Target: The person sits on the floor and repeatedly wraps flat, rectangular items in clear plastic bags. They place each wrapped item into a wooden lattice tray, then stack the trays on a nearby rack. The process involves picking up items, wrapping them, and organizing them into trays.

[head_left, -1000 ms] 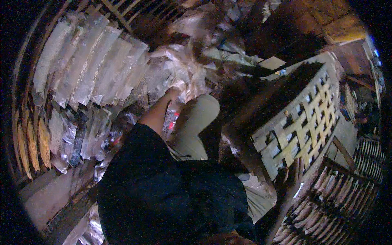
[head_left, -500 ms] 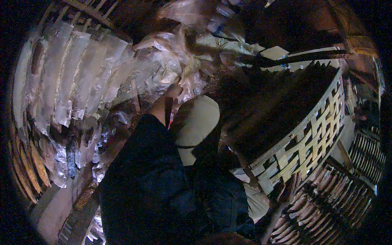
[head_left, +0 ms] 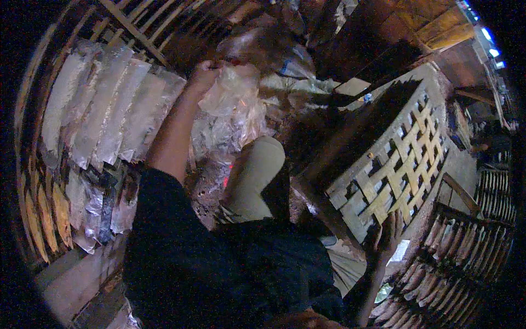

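My left hand (head_left: pixel 210 69) is closed on the upper end of a crumpled, clear plastic sheet (head_left: pixel 230 104), which hangs down beyond my knee. On the right, my right hand (head_left: pixel 387 234) grips the lower edge of a woven bamboo lattice (head_left: pixel 402 164), fingers bent against its strips. The lattice stands tilted, its pale open weave facing right and a dark side facing left. My bent knee in light trousers (head_left: pixel 255 167) is between the two. A small red spot (head_left: pixel 227 178) shows beside the knee; its kind is unclear.
Pale overlapping plastic-like strips (head_left: pixel 109 104) hang over a slatted wooden frame (head_left: pixel 131 24) on the left. Rows of slats (head_left: pixel 438 268) lie at the lower right. Dark earth-like ground (head_left: pixel 205 186) lies by my knee. A blue-and-white wrapper (head_left: pixel 296 68) is at the far side.
My left hand has moved up and away from beside my knee, raising the plastic sheet. The bamboo lattice, still in my right hand, shows more of its woven face. The whole view has shifted.
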`<state>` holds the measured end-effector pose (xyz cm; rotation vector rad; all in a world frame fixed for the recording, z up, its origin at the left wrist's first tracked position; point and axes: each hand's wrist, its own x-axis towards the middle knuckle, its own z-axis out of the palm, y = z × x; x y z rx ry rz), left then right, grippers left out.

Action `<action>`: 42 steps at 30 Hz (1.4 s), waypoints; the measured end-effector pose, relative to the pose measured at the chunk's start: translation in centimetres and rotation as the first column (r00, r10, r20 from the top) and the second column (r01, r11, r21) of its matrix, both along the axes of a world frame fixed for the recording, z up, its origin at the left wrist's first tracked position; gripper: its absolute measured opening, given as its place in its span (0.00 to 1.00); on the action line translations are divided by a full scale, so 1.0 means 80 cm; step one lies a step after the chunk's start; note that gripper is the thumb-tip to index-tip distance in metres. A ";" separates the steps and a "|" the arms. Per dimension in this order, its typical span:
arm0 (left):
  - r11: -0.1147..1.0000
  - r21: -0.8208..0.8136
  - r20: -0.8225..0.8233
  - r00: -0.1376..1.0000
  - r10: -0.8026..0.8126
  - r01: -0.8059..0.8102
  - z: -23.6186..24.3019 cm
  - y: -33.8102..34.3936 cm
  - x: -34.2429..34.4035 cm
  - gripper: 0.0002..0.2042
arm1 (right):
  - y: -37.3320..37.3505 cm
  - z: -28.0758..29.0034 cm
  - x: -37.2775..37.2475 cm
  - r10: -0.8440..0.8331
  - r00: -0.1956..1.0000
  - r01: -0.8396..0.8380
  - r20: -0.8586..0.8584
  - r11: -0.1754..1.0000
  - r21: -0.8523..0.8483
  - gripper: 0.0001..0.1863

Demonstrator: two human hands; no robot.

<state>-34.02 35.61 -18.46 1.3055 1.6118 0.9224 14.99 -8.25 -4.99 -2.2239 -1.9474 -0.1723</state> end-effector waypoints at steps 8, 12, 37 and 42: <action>0.909 0.251 -0.370 0.901 -0.227 0.332 0.170 0.067 0.034 0.10 | 0.000 0.029 -0.015 -0.054 0.996 0.054 -0.074 0.998 0.009 0.21; 0.775 0.459 -0.392 0.882 -0.262 0.434 0.306 0.037 0.123 0.12 | -0.003 0.047 -0.005 0.048 0.998 -0.045 -0.042 0.995 0.085 0.23; -0.108 0.465 -0.679 0.276 -0.680 0.879 0.694 -0.248 0.478 0.30 | -0.084 0.219 0.190 0.099 0.693 0.364 -0.714 0.807 0.466 0.06; 0.021 0.421 -0.694 0.337 -0.636 0.907 0.643 -0.265 0.556 0.35 | -0.209 0.269 0.267 -0.156 0.799 0.400 -0.580 0.859 0.320 0.09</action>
